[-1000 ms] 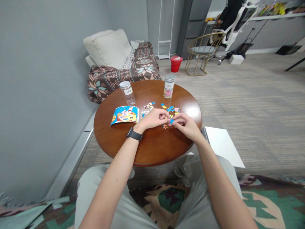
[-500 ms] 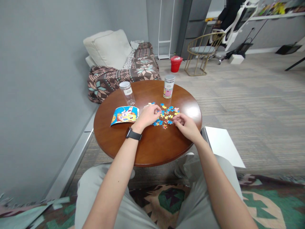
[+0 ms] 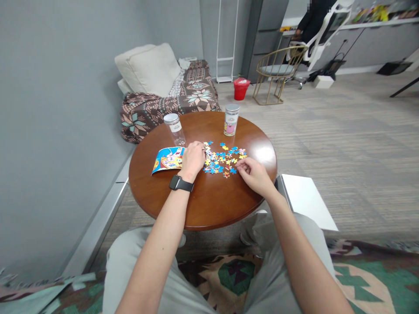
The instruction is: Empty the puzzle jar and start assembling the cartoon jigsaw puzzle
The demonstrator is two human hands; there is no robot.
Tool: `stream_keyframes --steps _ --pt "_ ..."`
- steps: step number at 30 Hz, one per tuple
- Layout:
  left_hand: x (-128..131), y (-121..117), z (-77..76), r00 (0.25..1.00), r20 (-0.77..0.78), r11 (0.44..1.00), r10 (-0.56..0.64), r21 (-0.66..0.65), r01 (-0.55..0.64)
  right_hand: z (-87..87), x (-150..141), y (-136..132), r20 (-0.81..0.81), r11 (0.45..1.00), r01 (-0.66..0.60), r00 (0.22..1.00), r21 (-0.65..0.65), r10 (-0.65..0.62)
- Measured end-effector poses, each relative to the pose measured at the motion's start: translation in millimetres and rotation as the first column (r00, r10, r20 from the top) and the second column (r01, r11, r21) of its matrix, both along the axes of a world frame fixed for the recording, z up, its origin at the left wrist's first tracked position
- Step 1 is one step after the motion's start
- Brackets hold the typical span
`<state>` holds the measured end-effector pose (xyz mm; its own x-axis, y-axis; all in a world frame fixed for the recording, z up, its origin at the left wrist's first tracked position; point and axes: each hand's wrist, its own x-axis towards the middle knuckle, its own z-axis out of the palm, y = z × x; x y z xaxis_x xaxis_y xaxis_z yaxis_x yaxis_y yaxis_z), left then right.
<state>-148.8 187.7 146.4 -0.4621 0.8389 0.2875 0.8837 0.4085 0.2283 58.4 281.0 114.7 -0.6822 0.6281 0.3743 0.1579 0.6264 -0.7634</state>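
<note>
Loose jigsaw puzzle pieces (image 3: pixel 214 168) in blue, yellow and white lie spread over the middle of a round wooden table (image 3: pixel 209 207). At the left edge of the pieces is my left hand (image 3: pixel 194 158), its fingers curled down and closed; whatever they hold is hidden. It covers the right end of a cartoon picture sheet (image 3: pixel 166 159). On the opposite side, my right hand (image 3: pixel 253 172) rests by the pieces with thumb and fingers drawn together. I cannot make out what is between them.
Behind the sheet stands a clear lidded jar (image 3: pixel 178 136); a second jar (image 3: pixel 231 124) with a pink cartoon label stands at the back right. Beyond are a covered couch (image 3: pixel 196 93), a red bin (image 3: pixel 241 90), a gold-framed chair (image 3: pixel 276 72) and a seated person (image 3: pixel 316 22).
My left hand has moved left from over the pieces to their left edge, uncovering several and overlapping the picture sheet. My right hand has barely shifted.
</note>
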Motion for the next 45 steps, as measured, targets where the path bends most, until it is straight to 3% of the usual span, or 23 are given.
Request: stream_keyframes --steps 3,7,19,45 --pt "-2.2 2.0 -4.0 0.992 0.017 0.991 -0.127 -0.036 0.128 -0.4 -0.3 0.2 -0.003 1.000 -0.003 1.000 -0.003 0.003" --pt "1.3 4.6 -4.1 0.982 0.036 0.980 -0.184 -0.066 0.186 -0.5 -0.4 0.3 -0.004 1.000 -0.008 1.000 -0.010 0.008" --pt "6.7 5.4 -3.4 0.993 0.068 0.995 -0.096 -0.005 0.096 1.1 0.6 -0.8 0.015 1.000 -0.018 1.000 -0.008 0.018" --pt "8.5 3.8 -3.0 0.993 0.032 0.991 -0.117 -0.054 0.119 2.0 -0.1 -1.6 0.009 0.999 -0.032 0.999 -0.025 0.033"
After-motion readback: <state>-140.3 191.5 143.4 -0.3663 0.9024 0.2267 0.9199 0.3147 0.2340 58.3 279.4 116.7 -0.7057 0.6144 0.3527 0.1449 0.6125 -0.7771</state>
